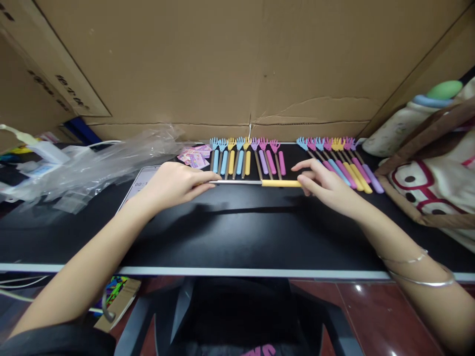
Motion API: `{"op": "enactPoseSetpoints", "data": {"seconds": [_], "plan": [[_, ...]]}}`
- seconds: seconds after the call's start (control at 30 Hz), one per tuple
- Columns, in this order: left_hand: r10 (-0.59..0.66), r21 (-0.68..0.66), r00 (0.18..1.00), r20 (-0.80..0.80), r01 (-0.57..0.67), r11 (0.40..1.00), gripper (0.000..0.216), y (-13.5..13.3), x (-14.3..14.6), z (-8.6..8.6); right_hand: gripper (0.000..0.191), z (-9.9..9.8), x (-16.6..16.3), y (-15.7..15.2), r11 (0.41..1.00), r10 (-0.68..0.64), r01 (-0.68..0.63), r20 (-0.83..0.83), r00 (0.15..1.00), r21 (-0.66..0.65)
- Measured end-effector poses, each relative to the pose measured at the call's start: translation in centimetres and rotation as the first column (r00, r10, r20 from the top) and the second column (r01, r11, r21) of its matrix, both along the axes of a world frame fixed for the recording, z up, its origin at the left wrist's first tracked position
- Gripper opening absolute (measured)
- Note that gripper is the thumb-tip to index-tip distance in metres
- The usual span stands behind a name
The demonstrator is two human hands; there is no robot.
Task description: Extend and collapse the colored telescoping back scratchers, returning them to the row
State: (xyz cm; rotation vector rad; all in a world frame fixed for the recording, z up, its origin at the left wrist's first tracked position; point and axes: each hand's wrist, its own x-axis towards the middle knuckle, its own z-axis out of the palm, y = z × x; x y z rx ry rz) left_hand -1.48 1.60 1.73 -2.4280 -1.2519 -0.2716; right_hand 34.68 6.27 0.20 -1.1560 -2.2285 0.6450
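I hold one telescopic back scratcher (256, 183) level above the black desk (222, 232), its silver rod pulled out. My left hand (174, 184) is closed on the rod's left end. My right hand (321, 184) pinches the end of its yellow grip. Behind it, a row of several collapsed scratchers (247, 158) with blue, yellow, purple and pink grips lies side by side. A second fanned group of several scratchers (341, 165) lies just beyond my right hand.
Crumpled clear plastic bags (96, 163) and a phone (139, 184) lie at the left. Small pink packets (195, 157) sit by the row. A cardboard wall (237, 69) backs the desk. A printed tote bag (430, 178) stands at the right.
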Motion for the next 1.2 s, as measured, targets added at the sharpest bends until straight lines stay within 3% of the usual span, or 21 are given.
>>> {"op": "enactPoseSetpoints", "data": {"seconds": [0.13,0.27,0.53,0.8,0.9,1.03,1.1,1.2], "plan": [[0.06,0.002,0.998,0.01,-0.06,0.998,0.044,0.0,-0.3,0.0,0.034,0.1,0.7,0.6,0.995,0.086,-0.085,-0.003,0.996,0.044],[0.012,0.009,0.999,0.033,-0.012,1.0,0.044,0.2,-0.6,-0.2,0.03,0.4,0.6,0.5,0.99,0.139,-0.139,-0.041,0.989,0.005],[-0.035,0.089,0.999,0.03,0.032,0.996,0.039,0.3,-0.6,-0.4,0.036,0.1,-0.2,-0.3,0.961,0.17,-0.197,-0.146,0.975,-0.195],[-0.098,0.125,0.995,0.013,0.095,0.988,0.039,0.2,-0.4,-0.3,0.039,-0.2,-0.1,-0.5,0.87,0.172,-0.264,-0.245,0.954,-0.417],[-0.081,0.085,0.997,0.009,0.08,0.993,0.04,0.3,-0.3,-0.3,0.042,0.1,-0.2,-0.8,0.914,0.153,-0.204,-0.168,0.974,-0.351],[-0.045,0.015,0.999,0.015,0.045,0.999,0.044,0.5,-0.4,-0.3,0.037,0.8,-0.4,-1.0,0.992,0.084,-0.079,0.047,0.995,-0.097],[-0.026,-0.002,0.999,0.027,0.026,1.0,0.045,0.6,-0.6,-0.2,0.032,1.2,-0.4,-1.0,0.998,0.062,-0.064,0.112,0.992,0.012],[-0.009,-0.004,0.999,0.054,0.01,1.0,0.047,0.5,-0.7,0.0,0.029,1.5,-0.3,-1.0,0.993,0.08,-0.086,0.079,0.994,0.077]]}}
